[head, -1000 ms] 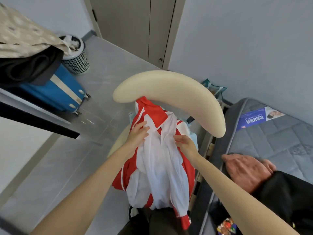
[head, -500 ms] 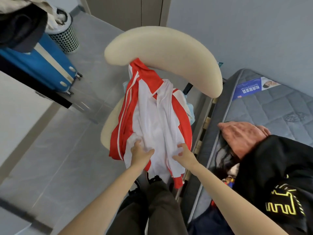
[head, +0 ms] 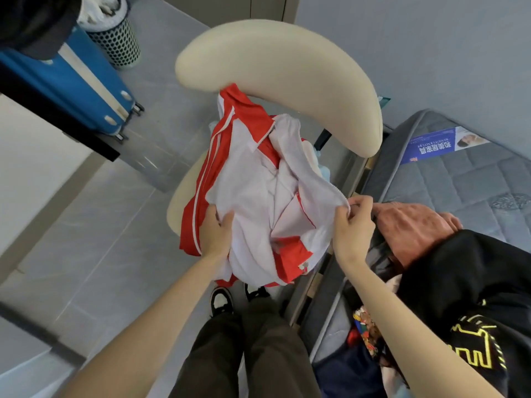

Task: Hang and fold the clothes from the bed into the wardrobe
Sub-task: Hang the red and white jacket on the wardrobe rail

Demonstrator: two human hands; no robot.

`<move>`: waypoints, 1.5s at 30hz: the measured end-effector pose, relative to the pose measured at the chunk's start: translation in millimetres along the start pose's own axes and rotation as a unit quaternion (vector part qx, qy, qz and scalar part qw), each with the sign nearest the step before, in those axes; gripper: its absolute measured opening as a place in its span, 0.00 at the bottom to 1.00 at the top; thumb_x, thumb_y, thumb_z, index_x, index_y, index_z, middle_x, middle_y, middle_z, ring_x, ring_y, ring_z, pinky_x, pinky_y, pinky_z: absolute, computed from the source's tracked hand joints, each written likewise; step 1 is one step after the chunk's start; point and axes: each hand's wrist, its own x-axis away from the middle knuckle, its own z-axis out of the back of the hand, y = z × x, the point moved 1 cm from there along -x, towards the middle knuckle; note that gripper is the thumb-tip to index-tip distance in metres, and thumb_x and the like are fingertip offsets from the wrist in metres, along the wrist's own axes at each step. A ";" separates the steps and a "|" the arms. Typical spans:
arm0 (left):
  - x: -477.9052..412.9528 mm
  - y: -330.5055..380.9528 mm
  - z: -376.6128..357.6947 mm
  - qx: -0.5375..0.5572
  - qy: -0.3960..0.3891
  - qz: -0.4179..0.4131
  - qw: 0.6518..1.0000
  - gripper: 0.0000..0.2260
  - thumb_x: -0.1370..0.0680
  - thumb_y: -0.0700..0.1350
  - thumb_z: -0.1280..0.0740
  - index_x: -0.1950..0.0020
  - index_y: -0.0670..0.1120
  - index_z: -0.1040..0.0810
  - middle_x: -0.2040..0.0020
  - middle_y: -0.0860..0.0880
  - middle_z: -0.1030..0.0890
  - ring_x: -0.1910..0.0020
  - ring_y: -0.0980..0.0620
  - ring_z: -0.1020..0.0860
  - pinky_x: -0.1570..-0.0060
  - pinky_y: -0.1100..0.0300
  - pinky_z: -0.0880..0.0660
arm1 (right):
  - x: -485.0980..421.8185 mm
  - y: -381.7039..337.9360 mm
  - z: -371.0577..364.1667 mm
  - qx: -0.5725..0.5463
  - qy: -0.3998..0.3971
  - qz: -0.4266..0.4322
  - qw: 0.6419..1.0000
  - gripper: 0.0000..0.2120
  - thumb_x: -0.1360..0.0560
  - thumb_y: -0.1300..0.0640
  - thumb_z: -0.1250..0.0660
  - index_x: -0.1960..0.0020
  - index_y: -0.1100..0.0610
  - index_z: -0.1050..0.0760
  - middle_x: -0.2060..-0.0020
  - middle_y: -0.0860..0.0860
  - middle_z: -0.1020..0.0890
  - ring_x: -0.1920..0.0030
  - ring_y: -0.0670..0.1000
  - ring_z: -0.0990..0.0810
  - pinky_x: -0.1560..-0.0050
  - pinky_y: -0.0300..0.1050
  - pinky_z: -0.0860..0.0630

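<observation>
The grey quilted mattress (head: pixel 474 179) lies just to the right of the cream chair (head: pixel 287 58), touching or nearly touching its frame. A blue suitcase (head: pixel 66 90) stands well apart on the floor to the chair's left.

The red-and-white zip jacket (head: pixel 258 179) is draped over the chair, its collar tucked up under the curved backrest, its white lining turned outward and its hem hanging off the seat's near edge. Right of the chair, on the mattress, lie a black top with a yellow print (head: pixel 474 282) and a bunched pinkish garment (head: pixel 413 225). A mesh waste bin (head: pixel 115 44) sits beyond the chair's left side.

The left hand (head: pixel 215 234) clutches a fold of lining at the jacket's near-left edge; the right hand (head: pixel 353 225) pinches the zip edge (head: pixel 336 191) and draws it out towards the mattress.

The jacket looks light, thin and limp, probably slick, so it would likely sag and slide. The collar, shoulders or zip edges seem the firmest places to hold.
</observation>
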 end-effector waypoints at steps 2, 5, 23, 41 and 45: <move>-13.2 10.1 21.7 0.027 0.040 -0.013 0.999 0.03 0.21 0.47 0.36 0.49 0.49 0.28 0.53 0.50 0.23 0.53 0.50 0.24 0.48 0.49 0.24 | -1.8 -11.9 -15.0 -0.016 -0.006 0.031 0.999 0.05 0.24 0.61 0.40 0.50 0.54 0.34 0.71 0.48 0.27 0.74 0.46 0.29 0.72 0.40 0.31; -36.7 23.8 44.9 0.032 0.049 -0.004 0.998 0.05 0.20 0.46 0.37 0.47 0.46 0.28 0.51 0.47 0.23 0.51 0.47 0.24 0.46 0.46 0.24 | -1.4 -18.4 -48.2 -0.001 -0.134 0.043 0.990 0.08 0.21 0.57 0.38 0.45 0.49 0.35 0.66 0.48 0.23 0.68 0.46 0.23 0.69 0.36 0.26; 39.4 -45.6 -17.3 -0.089 -0.018 -0.044 0.995 0.16 0.23 0.50 0.31 0.38 0.47 0.29 0.45 0.50 0.26 0.49 0.53 0.25 0.57 0.72 0.31 | 67.5 49.2 -86.6 0.044 -0.333 -0.085 0.938 0.10 0.22 0.52 0.34 0.42 0.52 0.29 0.56 0.44 0.22 0.56 0.45 0.22 0.57 0.34 0.26; -5.8 -50.6 -39.6 -0.247 -0.029 -0.086 0.965 0.13 0.24 0.54 0.31 0.50 0.45 0.24 0.46 0.50 0.29 0.49 0.53 0.26 0.58 0.63 0.28 | 57.4 56.6 -107.1 0.081 -0.262 -0.015 0.961 0.05 0.19 0.56 0.41 0.51 0.56 0.29 0.60 0.52 0.21 0.62 0.49 0.23 0.60 0.38 0.26; -6.5 -54.1 -47.2 -0.267 -0.026 -0.069 0.961 0.22 0.28 0.58 0.28 0.46 0.44 0.30 0.46 0.50 0.31 0.49 0.53 0.29 0.60 0.62 0.31 | 60.4 57.3 -88.4 0.041 -0.198 -0.013 0.979 0.04 0.17 0.58 0.45 0.50 0.56 0.35 0.68 0.49 0.27 0.74 0.44 0.28 0.75 0.34 0.33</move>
